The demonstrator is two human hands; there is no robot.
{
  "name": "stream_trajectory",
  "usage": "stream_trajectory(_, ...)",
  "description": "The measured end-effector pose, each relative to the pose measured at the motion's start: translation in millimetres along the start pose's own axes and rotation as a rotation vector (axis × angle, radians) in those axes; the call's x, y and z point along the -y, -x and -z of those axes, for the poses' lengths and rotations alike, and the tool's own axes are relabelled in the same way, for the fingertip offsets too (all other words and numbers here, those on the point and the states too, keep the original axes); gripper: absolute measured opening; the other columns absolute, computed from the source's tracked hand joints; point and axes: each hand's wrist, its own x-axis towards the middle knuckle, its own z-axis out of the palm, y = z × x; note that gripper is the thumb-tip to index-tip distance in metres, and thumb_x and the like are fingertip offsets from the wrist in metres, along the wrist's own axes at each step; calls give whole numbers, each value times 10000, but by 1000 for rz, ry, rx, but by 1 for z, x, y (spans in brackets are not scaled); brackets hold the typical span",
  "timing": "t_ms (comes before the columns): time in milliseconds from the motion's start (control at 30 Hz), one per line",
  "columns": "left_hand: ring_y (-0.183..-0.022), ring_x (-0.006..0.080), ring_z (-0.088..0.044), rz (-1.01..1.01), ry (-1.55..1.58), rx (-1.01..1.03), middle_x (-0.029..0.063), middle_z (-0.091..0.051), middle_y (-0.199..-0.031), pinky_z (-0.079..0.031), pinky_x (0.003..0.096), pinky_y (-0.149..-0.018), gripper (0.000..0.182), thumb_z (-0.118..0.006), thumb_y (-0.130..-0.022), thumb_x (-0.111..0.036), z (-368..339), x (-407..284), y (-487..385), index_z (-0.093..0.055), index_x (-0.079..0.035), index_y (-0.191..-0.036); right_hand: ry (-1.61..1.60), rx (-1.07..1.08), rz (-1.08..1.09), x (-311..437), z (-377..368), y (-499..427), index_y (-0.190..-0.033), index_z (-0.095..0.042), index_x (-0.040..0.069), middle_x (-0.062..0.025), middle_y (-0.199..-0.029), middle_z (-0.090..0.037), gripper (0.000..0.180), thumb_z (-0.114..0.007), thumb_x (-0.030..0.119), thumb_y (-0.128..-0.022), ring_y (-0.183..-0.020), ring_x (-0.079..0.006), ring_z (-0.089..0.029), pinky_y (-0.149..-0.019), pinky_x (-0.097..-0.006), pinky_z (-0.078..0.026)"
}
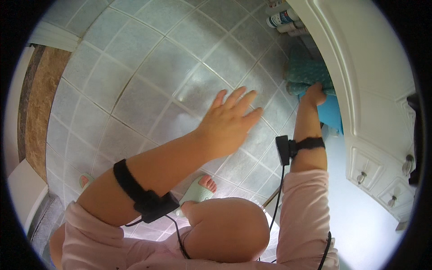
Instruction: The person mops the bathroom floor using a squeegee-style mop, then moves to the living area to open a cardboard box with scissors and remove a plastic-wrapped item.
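Note:
My left hand [227, 119] hovers over the grey tiled floor [158, 71], palm down with its fingers spread and nothing in it. Over on the right, my right hand [315, 94] reaches under the overhanging edge of a white panelled cabinet [374, 60]. Its fingers are curled into the lower edge of a green patterned cloth [308, 72], and the fingertips are hidden in the fabric. Directly below that hand is a blue object [329, 113], partly covered by the cabinet edge; I cannot tell what it is.
Several bottles, one a white bottle with a dark label [281, 18], lie or stand near the cabinet at the top right. Drawers with metal knobs [361, 177] line the right side. At left is a doorway with a brown floor [49, 104]. A cable [280, 192] hangs from the right forearm strap.

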Motion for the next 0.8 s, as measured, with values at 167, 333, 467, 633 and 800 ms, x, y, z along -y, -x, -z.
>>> stream_trajectory(167,-1180,342,-319,149,79,-24,182,-328,-1280,-291,454,-944,517,-672,-656,-137,-1,29,16,-495,-73,-1137,-108,-57,-156,9,-31,-12,-1260,-288,80,-113,-1340,-316,610,-604,233,-761,-1193,-282,-330,-933,-468,-331)
stream_trajectory(333,-1139,326,-372,305,21,51,171,-345,-1250,-346,431,-901,510,-682,-653,-143,4,40,23,-484,-94,-1121,-216,111,-365,22,-39,-3,-1328,-154,155,-117,-1373,-241,839,-690,275,-694,-1241,-333,-248,-937,-559,-314)
stream_trajectory(467,-1132,321,-396,378,72,12,170,-344,-1263,-361,424,-894,497,-670,-666,-137,3,41,25,-484,-88,-1125,-266,316,-337,1,-49,-26,-1363,-171,189,-61,-1422,-145,737,-581,359,-774,-1284,-370,-143,-966,-629,-187)
stream_trajectory(633,-1141,334,-407,379,17,99,180,-348,-1304,-368,416,-916,496,-643,-701,-182,-1,48,30,-488,-79,-1161,-415,407,-201,-58,-67,-81,-1335,-275,220,-87,-1392,-248,793,-700,340,-677,-1288,-341,-176,-994,-614,-144)
stream_trajectory(800,-1139,322,-408,387,-13,89,163,-324,-1310,-363,418,-918,518,-633,-708,-196,4,53,31,-453,-99,-1183,492,714,287,-87,3,-134,-1324,-312,130,-122,-1397,-217,666,-627,260,-752,-1274,-312,-223,-982,-482,-272)
